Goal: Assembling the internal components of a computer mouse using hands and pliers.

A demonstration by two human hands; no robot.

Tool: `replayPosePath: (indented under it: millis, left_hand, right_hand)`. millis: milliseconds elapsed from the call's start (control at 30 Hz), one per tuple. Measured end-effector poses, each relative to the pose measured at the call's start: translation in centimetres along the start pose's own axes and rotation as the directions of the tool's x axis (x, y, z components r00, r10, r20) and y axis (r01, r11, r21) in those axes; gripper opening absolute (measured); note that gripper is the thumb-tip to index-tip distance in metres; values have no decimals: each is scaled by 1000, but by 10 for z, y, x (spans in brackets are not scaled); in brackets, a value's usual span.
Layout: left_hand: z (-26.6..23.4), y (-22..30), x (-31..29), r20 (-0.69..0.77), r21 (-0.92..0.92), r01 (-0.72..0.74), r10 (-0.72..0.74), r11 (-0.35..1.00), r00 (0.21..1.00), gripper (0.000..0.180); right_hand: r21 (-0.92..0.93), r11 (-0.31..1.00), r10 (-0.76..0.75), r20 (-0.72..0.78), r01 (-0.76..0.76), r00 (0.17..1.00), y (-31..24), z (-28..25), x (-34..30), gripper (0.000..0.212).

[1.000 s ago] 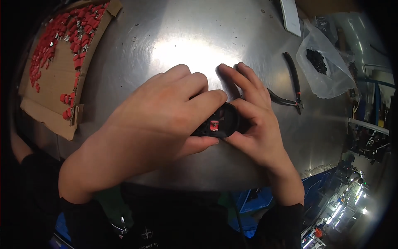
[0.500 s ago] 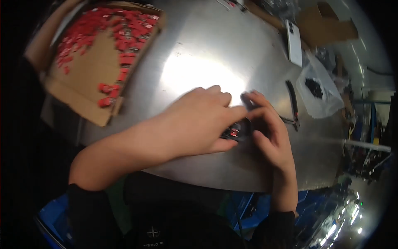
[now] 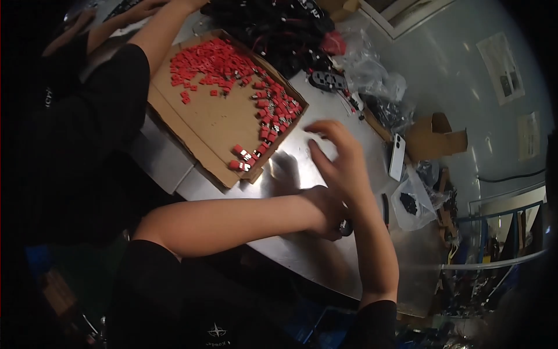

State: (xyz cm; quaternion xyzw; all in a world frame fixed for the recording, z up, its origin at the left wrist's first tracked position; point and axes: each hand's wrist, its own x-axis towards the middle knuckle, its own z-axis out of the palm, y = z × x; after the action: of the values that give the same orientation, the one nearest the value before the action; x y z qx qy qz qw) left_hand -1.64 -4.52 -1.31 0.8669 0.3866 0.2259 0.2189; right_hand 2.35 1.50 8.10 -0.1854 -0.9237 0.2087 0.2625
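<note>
My left hand [image 3: 323, 212] is closed around a small black part [image 3: 346, 227], of which only a rounded dark end shows beside my right forearm. Its exact kind is hidden by my fingers. Above and partly in front of it, my right hand [image 3: 338, 157] is raised with thumb and fingers apart, nothing between them. The fingertips point toward the near right side of a shallow cardboard box [image 3: 189, 136]. Inside that box lie many small red pieces [image 3: 212, 64] and red connectors with metal prongs [image 3: 276, 110]; a few connectors [image 3: 241, 160] sit at its near corner.
Co-workers' arms [image 3: 165, 35] reach in at the upper left. Black cables [image 3: 273, 29] are heaped behind the box. Rightward lie a white phone [image 3: 397, 157], dark-handled pliers [image 3: 385, 209], a plastic bag of black pieces [image 3: 415, 203] and torn cardboard [image 3: 436, 136].
The view has swung up and left. My right hand has moved from beside the left hand toward the box. My left hand still holds the black part.
</note>
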Motion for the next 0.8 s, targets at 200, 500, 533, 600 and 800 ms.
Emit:
replayPosePath:
  millis: [200,500,533,600,800]
  left_hand:
    - [0,-2,5,126,-411,47,6,911,992,40]
    - [-22,7,-22,106,-402,24,20,915,994,36]
    - [-24,10,-23,76,-351,77,-54,933,996,35]
    - [-17,6,-21,27,-202,36,-31,979,999,35]
    - [-51,20,-30,199,-424,172,-94,889,976,38]
  right_hand:
    - [-114,974,-171,185,194,968,-7,100,120,21]
    - [-297,932,-93,356,207,930,-3,143,154,17]
    - [-321,911,-166,290,260,942,-4,145,148,16]
    - [-348,887,-236,221,302,946,-3,145,142,15]
    - [-282,875,-314,285,392,906,7,132,129,12]
